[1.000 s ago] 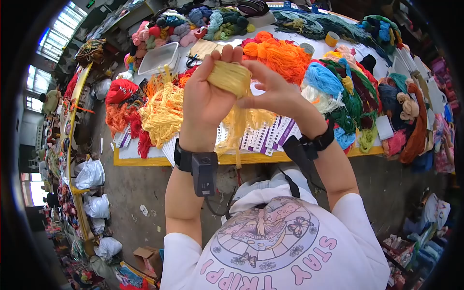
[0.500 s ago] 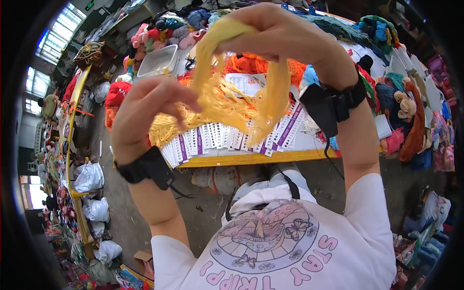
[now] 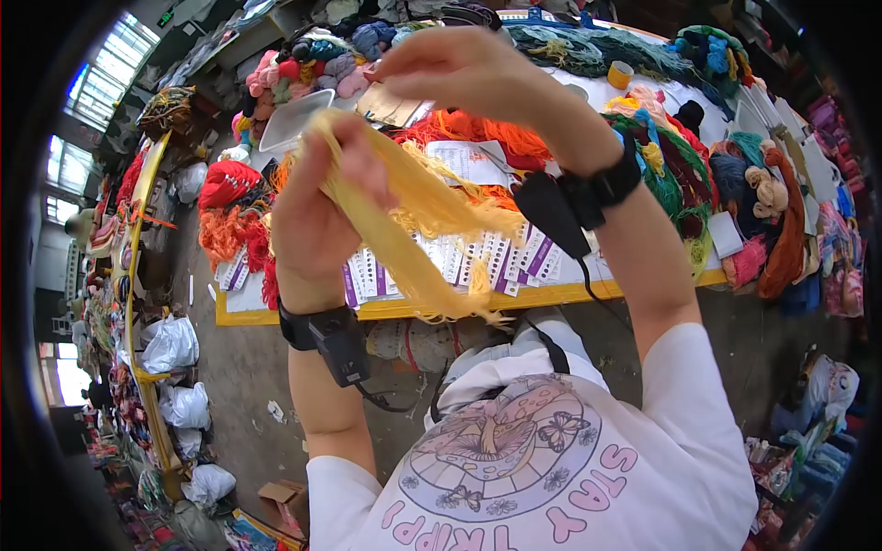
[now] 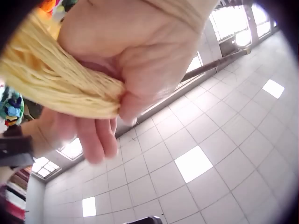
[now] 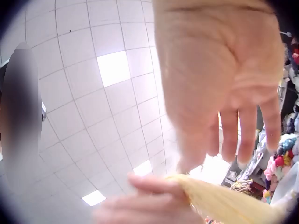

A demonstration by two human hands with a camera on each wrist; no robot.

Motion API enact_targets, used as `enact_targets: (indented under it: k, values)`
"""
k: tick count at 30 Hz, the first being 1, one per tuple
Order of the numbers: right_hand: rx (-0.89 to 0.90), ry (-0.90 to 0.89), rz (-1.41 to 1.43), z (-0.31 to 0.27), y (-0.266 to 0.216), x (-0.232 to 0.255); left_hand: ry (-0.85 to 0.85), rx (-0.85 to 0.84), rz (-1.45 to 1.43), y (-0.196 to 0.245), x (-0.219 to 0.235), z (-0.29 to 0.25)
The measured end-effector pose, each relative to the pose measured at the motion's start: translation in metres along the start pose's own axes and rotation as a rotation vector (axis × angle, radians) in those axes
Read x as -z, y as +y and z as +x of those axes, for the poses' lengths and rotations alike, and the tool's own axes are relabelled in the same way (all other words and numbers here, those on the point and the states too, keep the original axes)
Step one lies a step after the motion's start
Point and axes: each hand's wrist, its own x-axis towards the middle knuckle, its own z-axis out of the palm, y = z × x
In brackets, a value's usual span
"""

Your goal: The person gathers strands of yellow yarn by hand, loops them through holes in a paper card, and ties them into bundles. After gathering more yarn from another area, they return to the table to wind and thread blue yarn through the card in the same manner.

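Observation:
A length of pale yellow yarn (image 3: 390, 253) is looped over my left hand (image 3: 310, 216), and its two tails hang down to the right over the table's front edge. In the left wrist view the thumb presses the yarn strands (image 4: 60, 84) against the hand. My right hand (image 3: 469, 69) is raised beyond and to the right of the left one. Seen in the right wrist view, the right palm (image 5: 219, 70) holds nothing, its fingers extended downward close above the yarn (image 5: 229, 200) and the left hand (image 5: 154, 200).
White cards with purple strips (image 3: 367, 275) line the table's yellow front edge (image 3: 588, 292). Orange yarn (image 3: 491, 133) lies behind them beside a paper sheet. Red yarn (image 3: 230, 184) is at left, green yarn (image 3: 675, 174) at right. A clear plastic tub (image 3: 289, 119) stands at the back left.
The yellow yarn, carried by the right hand half a second ago, now hangs from the left hand. The left hand has come up and inward; the right has moved away from the yarn.

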Motion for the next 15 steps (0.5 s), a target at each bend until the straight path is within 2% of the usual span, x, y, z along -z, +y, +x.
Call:
enact_targets:
  k: [1,2,4,5,6,7,8,9,11,12,15]
  values:
    - [-0.069,0.168,0.053,-0.007,0.005,0.004,0.144,-0.100,-0.050,0.002,-0.008,0.002]
    - [-0.142,0.212,0.109,-0.018,0.009,0.006,0.082,-0.073,0.000,0.008,-0.004,0.005]
    - [-0.287,0.302,0.217,-0.048,0.014,0.001,0.345,-0.118,0.626,-0.006,-0.027,0.011]
    - [-0.221,0.227,0.308,-0.060,0.018,-0.011,0.477,-0.141,0.941,-0.012,-0.036,0.014]
    - [-0.152,0.152,0.398,-0.073,0.023,-0.025,0.377,-0.062,1.162,-0.018,-0.026,0.011]
    - [-0.025,0.132,0.375,-0.081,0.030,-0.041,0.358,-0.065,1.153,-0.034,-0.023,0.009]
    - [-0.146,0.116,0.513,-0.091,0.029,-0.056,0.257,-0.036,1.355,-0.041,-0.019,0.007]
    - [-0.208,0.131,0.461,-0.097,0.024,-0.062,0.149,-0.005,1.552,-0.047,-0.014,0.005]
    - [-0.346,0.113,0.457,-0.107,0.038,-0.079,0.427,0.073,0.706,-0.066,-0.005,-0.006]
    - [-0.331,0.120,0.356,-0.111,0.034,-0.081,0.537,0.108,0.273,-0.073,0.002,-0.012]
    - [-0.273,0.173,0.064,-0.121,0.028,-0.091,0.570,-0.004,-0.161,-0.091,0.026,-0.031]
